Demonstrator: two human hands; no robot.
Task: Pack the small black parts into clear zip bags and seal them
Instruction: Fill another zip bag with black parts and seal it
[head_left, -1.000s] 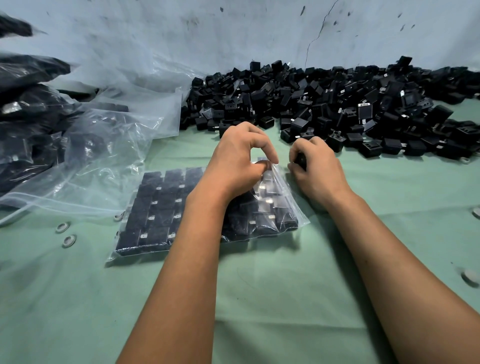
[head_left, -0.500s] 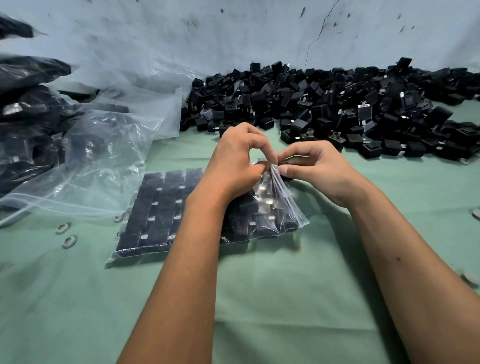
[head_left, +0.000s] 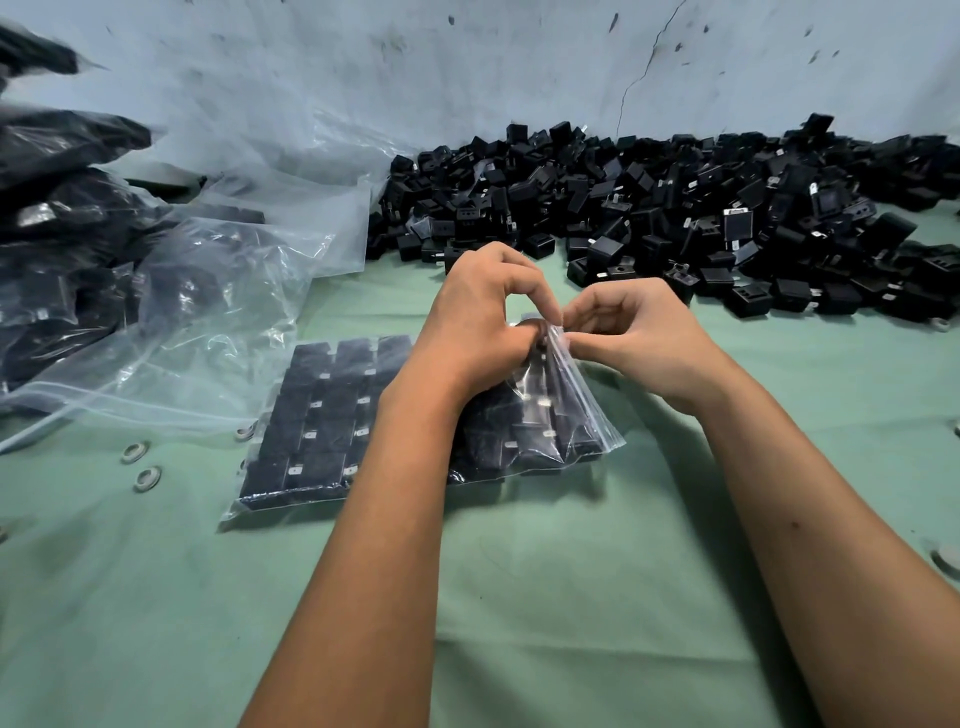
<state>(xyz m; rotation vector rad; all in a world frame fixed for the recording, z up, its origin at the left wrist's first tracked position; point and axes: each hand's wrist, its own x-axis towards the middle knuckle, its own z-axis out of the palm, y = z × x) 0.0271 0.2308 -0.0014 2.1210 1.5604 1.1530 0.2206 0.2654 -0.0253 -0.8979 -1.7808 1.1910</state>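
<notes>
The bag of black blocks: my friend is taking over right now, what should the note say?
Left hand: pinches the far end of the zip bag's mouth.
Right hand: pinches the same strip from the other side.
Zip bag: lies on the green cloth, filled with rows of black parts, its mouth end lifted.
Loose black parts: piled along the wall behind.
Empty clear bags and other filled bags: to the left.
Done: this bag looks full.
Left: press the zip shut along its length, set it aside, fill the next one.
</notes>
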